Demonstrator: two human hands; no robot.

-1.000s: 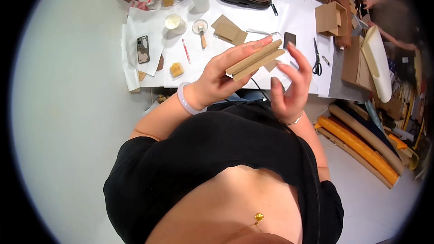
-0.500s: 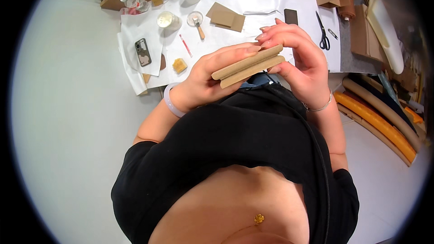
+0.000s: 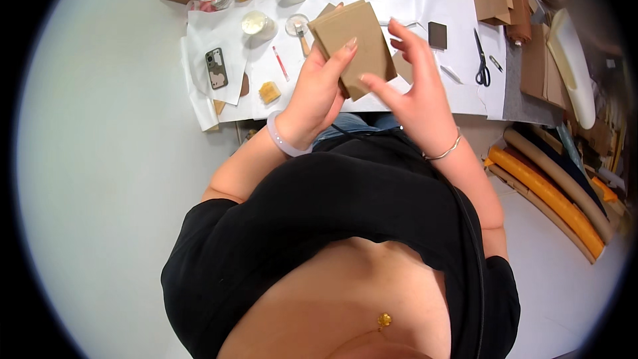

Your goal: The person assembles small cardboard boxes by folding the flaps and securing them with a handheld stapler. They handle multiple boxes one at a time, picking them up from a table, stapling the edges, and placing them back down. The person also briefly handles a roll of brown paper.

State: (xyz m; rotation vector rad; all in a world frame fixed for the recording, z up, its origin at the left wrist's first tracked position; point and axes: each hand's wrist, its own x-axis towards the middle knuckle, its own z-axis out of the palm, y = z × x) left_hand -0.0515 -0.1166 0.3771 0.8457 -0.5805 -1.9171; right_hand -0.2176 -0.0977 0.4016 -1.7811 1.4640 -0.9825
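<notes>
A: Largest first. The bench?
B: White-covered bench (image 3: pixel 477 103), same layout as half a second ago; the view has shifted slightly.

A: The tan layered piece (image 3: pixel 369 36)?
B: Held up over the near side of the bench. Turned since then: the narrow grooved edge faced up, now a broad flat face shows, tilted, with its layered edge to the left.

A: Left hand (image 3: pixel 322 83)?
B: Gripping the piece by its left side. Thumb now lies across the broad face; the other fingers are mostly hidden behind.

A: Right hand (image 3: pixel 419 90)?
B: Earlier close about the far end; now opened out. Palm towards the piece, fingers (image 3: pixel 413 38) raised and spread wide from the thumb. Thumb tip overlaps the lower right of the face; cannot tell if it touches.

A: Smaller items?
B: Phone (image 3: pixel 216 68) at left, dark flat block (image 3: pixel 437 35) beyond the right hand, yellow sponge (image 3: pixel 269 92), thin red pen (image 3: pixel 280 63). All unmoved.
</notes>
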